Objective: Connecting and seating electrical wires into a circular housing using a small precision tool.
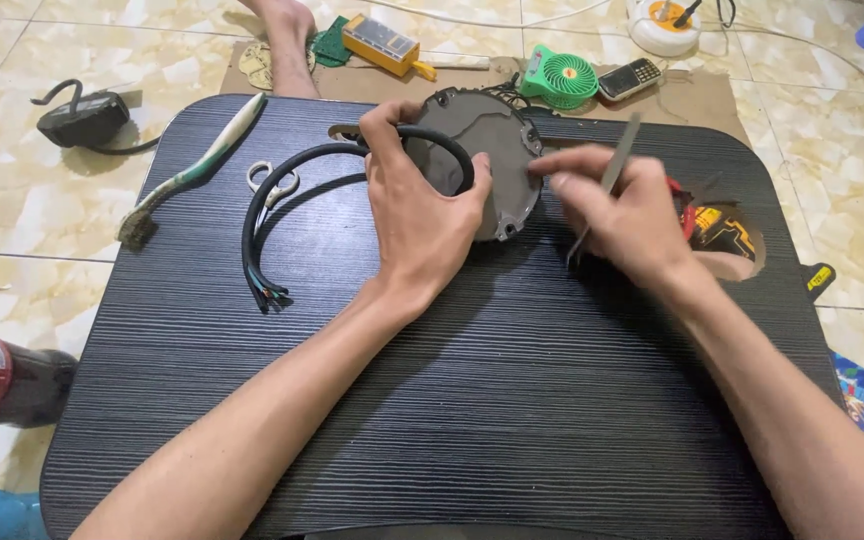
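From the head camera, the left hand [420, 215] lies over a round grey metal cover [482, 165] near the far edge of a dark ribbed lap table [472, 400], thumb and fingers curled around a thick black cable [292, 185] where it meets the disc. The hand hides the cover's left part, so the cable's entry cannot be made out. The cable loops left and ends in bare coloured wire tips [270, 294] on the table. The right hand [632, 215] is closed in a pinch on thin metal tweezers [607, 185], fingertips touching the cover's right rim (motion blur softens this hand, and the tweezers' tips are hard to see).

Small scissors [272, 181] lie partly under the cable loop. A worn brush [192, 172] overhangs the table's left edge. In a cutout at the right, a yellow-and-black tool [722, 232] is half hidden by the wrist.

The table stands on a marbled cream tile floor [12, 200]. Beyond it lie a green mini fan [559, 77], a yellow meter [382, 43] and a bare foot [287, 40], cut off at the top.
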